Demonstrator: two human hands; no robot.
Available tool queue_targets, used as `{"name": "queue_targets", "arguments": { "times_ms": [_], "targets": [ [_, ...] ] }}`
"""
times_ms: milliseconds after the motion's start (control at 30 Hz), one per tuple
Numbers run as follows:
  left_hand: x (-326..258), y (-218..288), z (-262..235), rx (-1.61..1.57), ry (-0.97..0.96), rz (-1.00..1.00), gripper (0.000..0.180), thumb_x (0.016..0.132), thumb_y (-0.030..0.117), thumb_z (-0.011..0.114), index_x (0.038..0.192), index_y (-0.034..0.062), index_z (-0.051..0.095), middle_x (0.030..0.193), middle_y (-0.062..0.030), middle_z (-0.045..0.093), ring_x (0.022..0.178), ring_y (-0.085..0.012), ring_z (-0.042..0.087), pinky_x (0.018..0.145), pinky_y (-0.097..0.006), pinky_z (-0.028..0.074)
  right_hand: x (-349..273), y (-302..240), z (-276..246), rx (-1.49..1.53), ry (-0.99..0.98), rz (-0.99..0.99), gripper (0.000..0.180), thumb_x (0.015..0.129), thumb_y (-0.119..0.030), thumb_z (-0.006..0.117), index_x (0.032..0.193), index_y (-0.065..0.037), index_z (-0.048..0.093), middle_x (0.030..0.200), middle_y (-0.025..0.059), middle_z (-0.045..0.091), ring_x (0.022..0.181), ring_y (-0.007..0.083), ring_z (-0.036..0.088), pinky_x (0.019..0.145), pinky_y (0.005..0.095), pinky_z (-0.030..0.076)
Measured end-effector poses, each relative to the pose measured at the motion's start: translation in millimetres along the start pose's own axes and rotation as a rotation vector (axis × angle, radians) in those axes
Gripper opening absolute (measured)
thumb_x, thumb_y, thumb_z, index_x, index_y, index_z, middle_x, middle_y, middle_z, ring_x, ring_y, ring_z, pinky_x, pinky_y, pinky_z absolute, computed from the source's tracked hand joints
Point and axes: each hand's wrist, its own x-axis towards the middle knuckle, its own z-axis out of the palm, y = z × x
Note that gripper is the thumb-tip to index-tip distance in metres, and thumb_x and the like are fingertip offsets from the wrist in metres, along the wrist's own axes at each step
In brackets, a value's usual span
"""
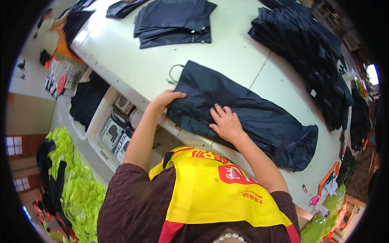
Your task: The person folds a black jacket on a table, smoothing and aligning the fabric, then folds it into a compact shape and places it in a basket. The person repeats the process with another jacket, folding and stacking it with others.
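Note:
A dark navy folded garment [243,106] lies slantwise along the table's near edge. It looks like thin, slightly shiny trousers, but I cannot be sure of the kind. A thin dark cord loop [175,73] sticks out from its upper left corner. My left hand [165,100] holds the left end of the cloth, the thumb side on top and the other fingers partly hidden. My right hand [227,124] lies on the middle of the cloth, palm down with its fingers apart. The right end of the cloth is rumpled and rounded.
The white table [117,60] carries a flat dark stack [174,20] at the far side and a big dark pile [298,52] at right. White bins [97,117] with packages stand at left, beside a bright yellow-green heap [77,174]. Another person [49,34] works at far left.

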Motion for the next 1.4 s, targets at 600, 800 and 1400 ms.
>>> {"name": "queue_targets", "arguments": {
  "times_ms": [600, 800, 1400],
  "targets": [
    [20.9, 20.3, 236.7, 0.681, -0.343, 0.484, 0.022, 0.069, 0.011, 0.060, 0.081, -0.0074, 0.055, 0.065, -0.0196, 0.059, 0.049, -0.0254, 0.060, 0.046, -0.035, 0.048, -30.0, 64.7, -105.5, 0.625, -0.914, -0.263, 0.038, 0.087, -0.035, 0.056, 0.106, -0.002, 0.056, 0.099, 0.0172, 0.064, 0.096, 0.0316, 0.060, 0.082, 0.0392, 0.048],
    [12.4, 22.9, 238.9, 0.665, -0.315, 0.363, 0.019, 0.070, 0.011, 0.059, 0.079, -0.0051, 0.055, 0.058, -0.0148, 0.057, 0.046, -0.0208, 0.057, 0.046, -0.034, 0.046, -14.1, 334.7, -245.5, -0.518, 0.578, 0.428, 0.059, 0.065, -0.019, 0.069, 0.119, -0.007, 0.050, 0.117, 0.0168, 0.055, 0.110, 0.0333, 0.051, 0.088, 0.0410, 0.047],
    [17.2, -10.4, 237.1, 0.960, -0.056, 0.718, 0.039, 0.070, 0.031, 0.067, 0.082, -0.0032, 0.053, 0.072, -0.0247, 0.059, 0.071, -0.0384, 0.061, 0.064, -0.043, 0.050, -122.3, 302.8, -262.0, -0.108, 1.135, 0.396, 0.063, 0.060, 0.007, 0.037, 0.120, -0.003, 0.056, 0.111, 0.0165, 0.062, 0.102, 0.0265, 0.060, 0.093, 0.0305, 0.044]
  ]
}}
